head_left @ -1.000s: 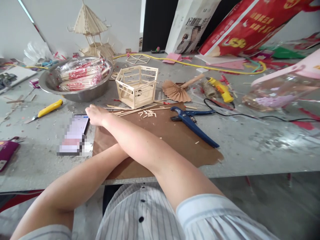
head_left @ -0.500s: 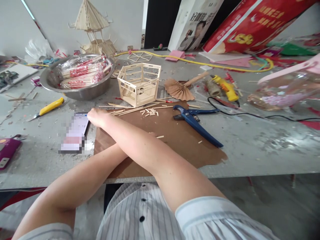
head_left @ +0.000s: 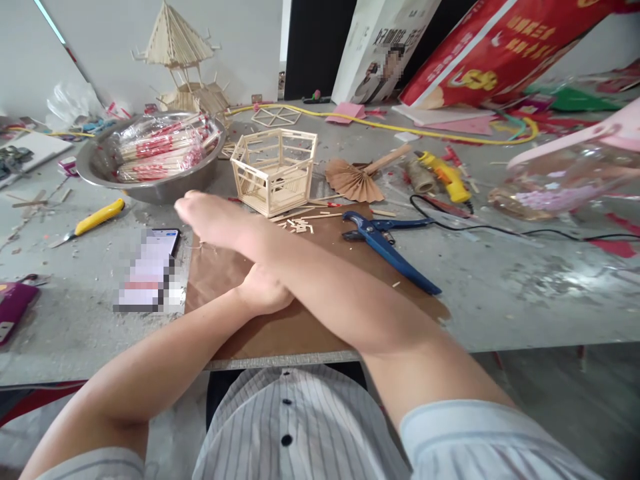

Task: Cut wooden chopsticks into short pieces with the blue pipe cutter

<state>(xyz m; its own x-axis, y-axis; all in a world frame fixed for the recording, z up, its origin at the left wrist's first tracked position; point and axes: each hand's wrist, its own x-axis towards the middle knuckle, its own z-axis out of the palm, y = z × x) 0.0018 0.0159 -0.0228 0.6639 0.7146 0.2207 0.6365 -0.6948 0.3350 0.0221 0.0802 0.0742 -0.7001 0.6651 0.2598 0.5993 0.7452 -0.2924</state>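
Note:
My right arm reaches leftward across my left one. My right hand [head_left: 213, 219] is over the brown sheet [head_left: 300, 327], in front of the metal bowl; it is blurred and its fingers are mostly turned from view. Under that forearm, at the sheet's middle, lies my left hand [head_left: 265, 290], its fingers hidden. A phone [head_left: 147, 270] with a lit screen rests left of the sheet. Beyond my hands stands a many-sided frame of thin wooden sticks [head_left: 274, 177], with short cut stick pieces [head_left: 299, 225] before it. Blue cutters [head_left: 393, 250] lie on the right.
A metal bowl [head_left: 175, 190] holds wrapped stick bundles. A yellow utility knife [head_left: 100, 217], a purple device [head_left: 15, 308], a folded paper fan [head_left: 356, 180] and a yellow glue gun [head_left: 447, 177] lie around. A stick-built pagoda [head_left: 177, 47] stands behind. A black cord [head_left: 530, 235] crosses the right side.
My right hand has drawn off the phone's top edge toward the right and over the sheet. More of my left hand now shows below the right forearm. The view has shifted slightly.

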